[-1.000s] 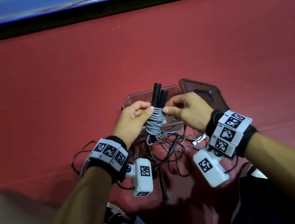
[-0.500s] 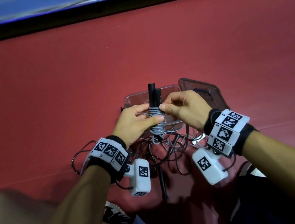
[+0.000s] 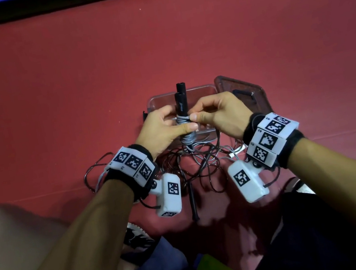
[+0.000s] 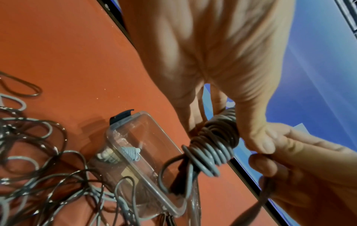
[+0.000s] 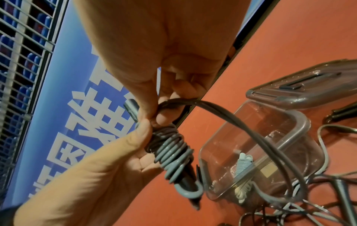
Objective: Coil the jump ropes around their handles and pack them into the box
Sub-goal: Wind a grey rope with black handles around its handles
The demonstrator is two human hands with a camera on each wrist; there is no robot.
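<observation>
Jump-rope handles (image 3: 181, 101) stand upright over the box (image 3: 209, 90), gripped by the left hand (image 3: 164, 130); right hand (image 3: 218, 115) pinches the grey cord (image 5: 241, 122).

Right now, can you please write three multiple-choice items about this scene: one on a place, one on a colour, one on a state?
1. Where is the lid?
A. on the box
B. beside the box, to its right
C. in a hand

2. What colour is the rope wound on the handles?
A. grey
B. yellow
C. red

3. How is the left hand?
A. flat on the floor
B. gripping the wound handles
C. hanging free

Key: 1 B, the lid lies off the box; 2 A, the wrist views show grey coils; 3 B, its fingers curl round them.
</observation>
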